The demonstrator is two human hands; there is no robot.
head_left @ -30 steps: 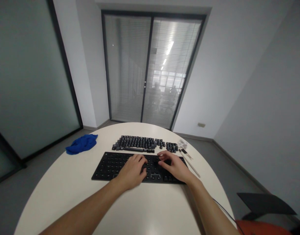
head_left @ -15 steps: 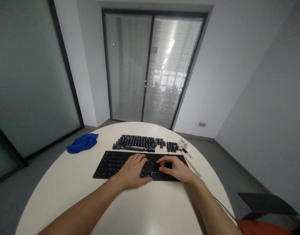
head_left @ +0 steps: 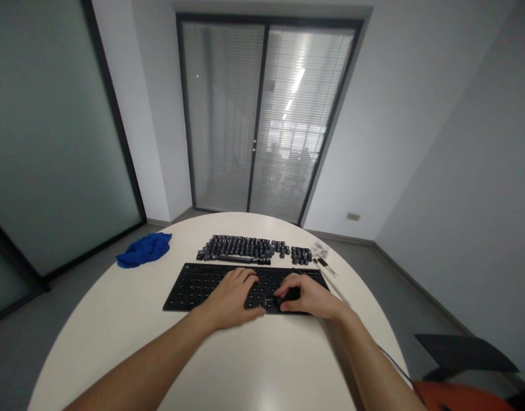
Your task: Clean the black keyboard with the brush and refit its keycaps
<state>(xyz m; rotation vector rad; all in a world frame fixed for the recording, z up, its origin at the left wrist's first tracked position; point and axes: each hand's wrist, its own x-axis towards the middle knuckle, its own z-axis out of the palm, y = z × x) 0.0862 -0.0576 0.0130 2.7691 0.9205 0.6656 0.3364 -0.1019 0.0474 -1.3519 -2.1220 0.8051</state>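
A black keyboard base (head_left: 194, 288) with its keycaps off lies on the round white table (head_left: 117, 325). My left hand (head_left: 230, 297) rests flat on the middle of the base, fingers spread. My right hand (head_left: 307, 295) sits on the base's right part, thumb and fingers pinched around a small dark piece that looks like a keycap near the front edge. Rows of loose black keycaps (head_left: 245, 249) are laid out behind the base.
A crumpled blue cloth (head_left: 145, 249) lies at the table's back left. Small tools and a clear packet (head_left: 324, 260) sit right of the keycaps. A thin cable (head_left: 391, 359) runs off the right edge. A dark chair (head_left: 463, 354) stands at the lower right.
My right hand has drawn back from the base's far rows toward its front edge and closed into a pinch. My left hand has stayed almost still.
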